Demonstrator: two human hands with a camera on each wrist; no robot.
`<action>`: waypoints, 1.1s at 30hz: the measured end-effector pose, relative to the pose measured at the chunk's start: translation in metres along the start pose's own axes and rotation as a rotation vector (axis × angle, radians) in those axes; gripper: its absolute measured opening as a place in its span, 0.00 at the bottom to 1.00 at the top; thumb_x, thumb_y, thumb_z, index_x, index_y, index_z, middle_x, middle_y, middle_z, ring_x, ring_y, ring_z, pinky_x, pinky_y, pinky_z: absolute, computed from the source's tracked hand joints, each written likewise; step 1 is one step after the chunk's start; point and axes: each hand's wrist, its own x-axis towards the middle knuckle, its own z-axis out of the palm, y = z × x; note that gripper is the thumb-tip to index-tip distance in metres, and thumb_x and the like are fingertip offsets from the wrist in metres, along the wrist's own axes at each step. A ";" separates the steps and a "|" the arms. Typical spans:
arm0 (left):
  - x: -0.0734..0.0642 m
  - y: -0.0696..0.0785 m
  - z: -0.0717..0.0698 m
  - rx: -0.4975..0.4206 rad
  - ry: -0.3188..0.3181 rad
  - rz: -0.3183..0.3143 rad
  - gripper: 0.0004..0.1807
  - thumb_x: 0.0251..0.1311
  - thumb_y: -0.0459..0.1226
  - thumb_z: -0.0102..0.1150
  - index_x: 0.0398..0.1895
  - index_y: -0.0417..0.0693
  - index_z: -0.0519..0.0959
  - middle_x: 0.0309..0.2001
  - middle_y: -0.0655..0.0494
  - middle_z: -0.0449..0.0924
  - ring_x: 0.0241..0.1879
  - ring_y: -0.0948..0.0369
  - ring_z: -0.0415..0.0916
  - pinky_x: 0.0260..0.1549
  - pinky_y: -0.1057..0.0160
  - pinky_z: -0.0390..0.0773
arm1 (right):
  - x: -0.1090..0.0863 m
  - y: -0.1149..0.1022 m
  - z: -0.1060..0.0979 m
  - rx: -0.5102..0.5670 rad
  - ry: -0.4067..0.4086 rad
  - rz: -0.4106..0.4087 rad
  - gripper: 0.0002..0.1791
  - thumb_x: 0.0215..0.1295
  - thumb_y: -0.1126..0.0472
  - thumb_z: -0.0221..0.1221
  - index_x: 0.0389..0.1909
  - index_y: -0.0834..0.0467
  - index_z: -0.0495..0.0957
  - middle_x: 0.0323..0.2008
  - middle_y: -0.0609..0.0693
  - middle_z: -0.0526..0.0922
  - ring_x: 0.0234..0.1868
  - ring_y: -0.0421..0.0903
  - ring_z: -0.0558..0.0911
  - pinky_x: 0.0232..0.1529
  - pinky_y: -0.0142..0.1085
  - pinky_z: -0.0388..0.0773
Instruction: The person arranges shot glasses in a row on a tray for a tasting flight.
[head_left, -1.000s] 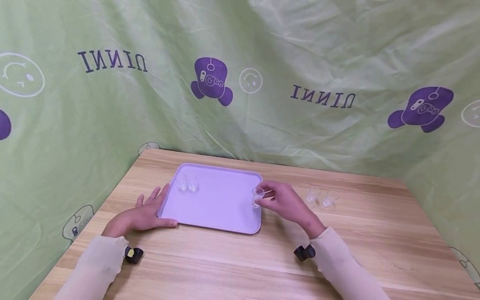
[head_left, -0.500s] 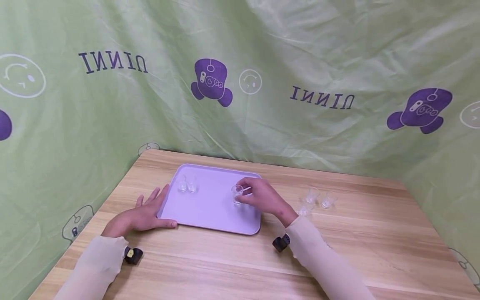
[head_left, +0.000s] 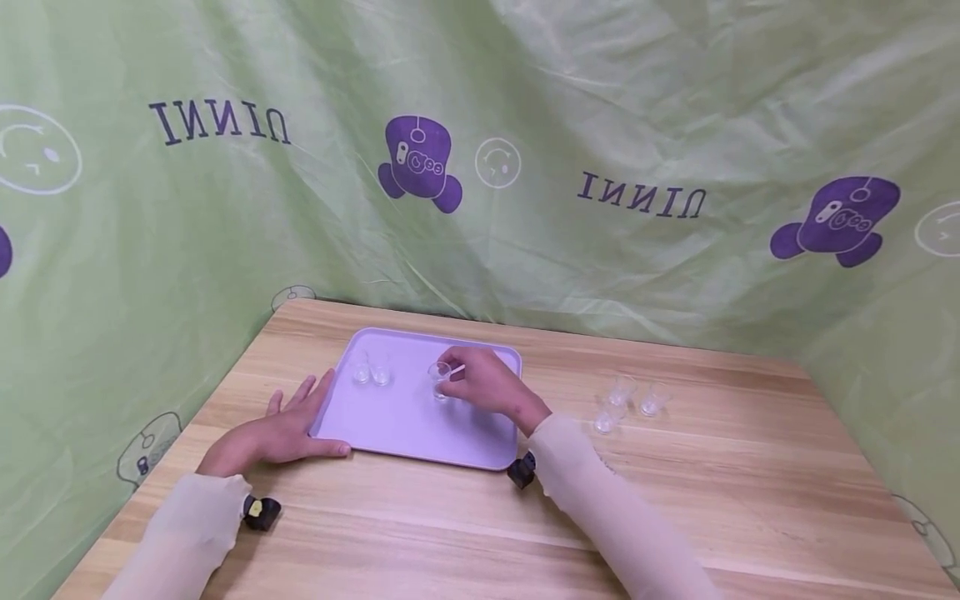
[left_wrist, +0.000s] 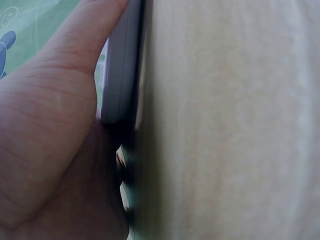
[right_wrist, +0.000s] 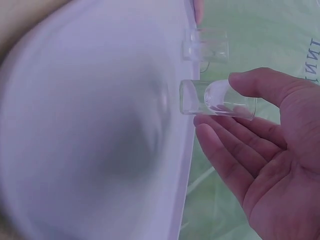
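Note:
A small clear shot glass (right_wrist: 192, 97) is pinched between the thumb and fingers of my right hand (head_left: 483, 379), upright over the middle of the purple tray (head_left: 420, 437). In the right wrist view its thick base points toward the tray surface. My left hand (head_left: 281, 429) lies at the tray's left front corner, fingers spread along the left side and thumb along the front edge. The left wrist view shows that palm (left_wrist: 45, 130) against the tray's outer wall (left_wrist: 120, 75). Two more glasses, a left one (head_left: 362, 371) and a right one (head_left: 381, 372), stand side by side at the tray's left.
Right of the tray, three clear glasses stand grouped on the wooden table (head_left: 420, 533): a back one (head_left: 621, 392), a front one (head_left: 606, 418) and a right one (head_left: 654, 400). A green printed curtain (head_left: 525, 258) rises behind the table and along both sides.
My right hand has carried the glass leftward from the tray's right edge to its middle. A glass hidden behind that arm now shows on the table. My left hand stays at the tray's corner.

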 end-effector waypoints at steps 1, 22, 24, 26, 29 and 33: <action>-0.001 0.000 0.000 -0.002 0.000 0.000 0.72 0.57 0.63 0.70 0.81 0.35 0.30 0.80 0.29 0.34 0.78 0.34 0.24 0.65 0.28 0.19 | 0.003 -0.001 0.001 -0.004 -0.004 0.001 0.14 0.65 0.65 0.70 0.48 0.64 0.82 0.43 0.51 0.86 0.48 0.46 0.86 0.47 0.31 0.81; 0.001 0.000 0.000 -0.003 0.005 0.012 0.71 0.57 0.61 0.70 0.81 0.35 0.31 0.80 0.29 0.35 0.78 0.33 0.25 0.64 0.27 0.19 | 0.040 -0.016 0.022 -0.061 -0.029 0.005 0.10 0.64 0.64 0.70 0.41 0.61 0.80 0.43 0.50 0.86 0.47 0.42 0.84 0.46 0.29 0.78; 0.001 0.000 0.000 -0.004 0.006 0.011 0.71 0.57 0.61 0.70 0.81 0.35 0.30 0.80 0.29 0.35 0.78 0.33 0.25 0.64 0.27 0.19 | 0.042 -0.017 0.024 -0.057 -0.029 0.010 0.10 0.64 0.64 0.70 0.41 0.61 0.80 0.43 0.50 0.86 0.46 0.42 0.84 0.46 0.29 0.78; 0.001 -0.001 0.000 -0.003 0.006 0.009 0.71 0.57 0.62 0.70 0.81 0.36 0.30 0.80 0.29 0.35 0.78 0.33 0.25 0.64 0.27 0.19 | 0.043 -0.017 0.026 -0.045 -0.033 0.019 0.11 0.64 0.65 0.70 0.43 0.62 0.80 0.44 0.51 0.86 0.46 0.42 0.83 0.45 0.30 0.78; 0.001 -0.002 0.001 -0.001 0.006 0.007 0.71 0.57 0.62 0.70 0.81 0.35 0.31 0.80 0.29 0.34 0.78 0.33 0.24 0.64 0.27 0.18 | 0.045 -0.018 0.028 -0.040 -0.042 0.029 0.12 0.64 0.65 0.71 0.45 0.64 0.81 0.45 0.51 0.86 0.45 0.42 0.83 0.46 0.30 0.78; 0.001 -0.002 0.001 0.004 0.006 0.005 0.71 0.57 0.63 0.69 0.81 0.34 0.31 0.80 0.30 0.33 0.78 0.33 0.24 0.64 0.27 0.18 | 0.047 -0.017 0.029 -0.054 -0.059 0.033 0.15 0.65 0.65 0.70 0.49 0.64 0.81 0.46 0.51 0.86 0.47 0.43 0.82 0.49 0.31 0.78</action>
